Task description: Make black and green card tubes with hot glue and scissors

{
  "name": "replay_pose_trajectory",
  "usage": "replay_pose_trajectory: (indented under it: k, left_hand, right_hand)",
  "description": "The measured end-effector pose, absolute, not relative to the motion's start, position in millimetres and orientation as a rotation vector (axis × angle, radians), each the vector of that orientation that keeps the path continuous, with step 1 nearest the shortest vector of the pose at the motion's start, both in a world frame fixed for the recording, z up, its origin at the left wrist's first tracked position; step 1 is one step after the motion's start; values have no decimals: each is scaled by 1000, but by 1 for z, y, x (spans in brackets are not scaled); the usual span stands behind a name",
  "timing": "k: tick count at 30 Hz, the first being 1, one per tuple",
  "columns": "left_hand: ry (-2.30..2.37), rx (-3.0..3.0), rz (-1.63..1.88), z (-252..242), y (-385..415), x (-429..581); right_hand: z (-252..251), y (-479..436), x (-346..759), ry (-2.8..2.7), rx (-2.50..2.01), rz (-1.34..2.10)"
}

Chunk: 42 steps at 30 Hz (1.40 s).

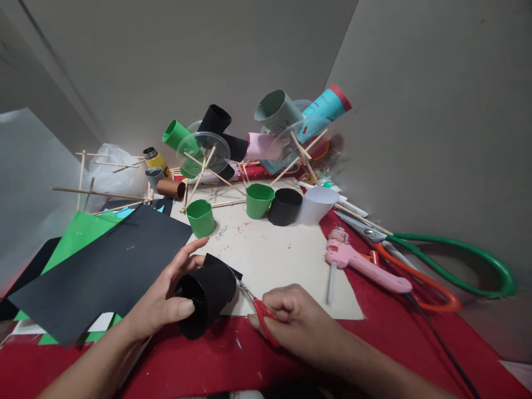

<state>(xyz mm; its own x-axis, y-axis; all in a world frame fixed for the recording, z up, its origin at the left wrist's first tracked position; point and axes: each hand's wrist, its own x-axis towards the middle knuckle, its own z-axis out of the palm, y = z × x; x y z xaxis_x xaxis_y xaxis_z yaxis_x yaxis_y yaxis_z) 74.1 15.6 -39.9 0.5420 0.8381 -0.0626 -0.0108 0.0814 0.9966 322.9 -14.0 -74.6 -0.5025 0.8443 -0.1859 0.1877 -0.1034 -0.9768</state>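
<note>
A black paper tube (214, 291) lies tilted in my left hand (172, 282), whose thumb presses at its open end while the fingers reach along the far side. My right hand (295, 318) is closed round the red handles of a small pair of scissors (264, 318). Their blades meet the far end of the tube, where a flap of black paper sticks out. Just beyond my left fingertips a green paper cup (200, 218) stands on the cream sheet (266, 255). Another green cup (260, 200), a black cup (285, 206) and a white cup (318, 205) stand farther right.
Stick frames with clear discs (203, 155) and coloured tubes stand at the back. Right lie a pink glue gun (366, 266) with a trailing cord and large scissors (419, 260). Black paper (112, 266) and green sheets lie left. Walls stand close behind and right.
</note>
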Motion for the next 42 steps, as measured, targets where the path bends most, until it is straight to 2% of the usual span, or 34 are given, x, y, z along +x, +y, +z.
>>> replay_pose_trajectory:
  k: [10,33,42]
  left_hand:
    - [843,1435,702,-36,10,76]
    - [871,1395,719,-35,9,75]
    - [766,1197,761,-48,16,74]
  right_hand:
    - [-69,-15,322,-1582,-1107,1756]
    - [-76,-15,326,-1843,-1153,1437]
    - [-78,-14,325,-1763,-1226,1403]
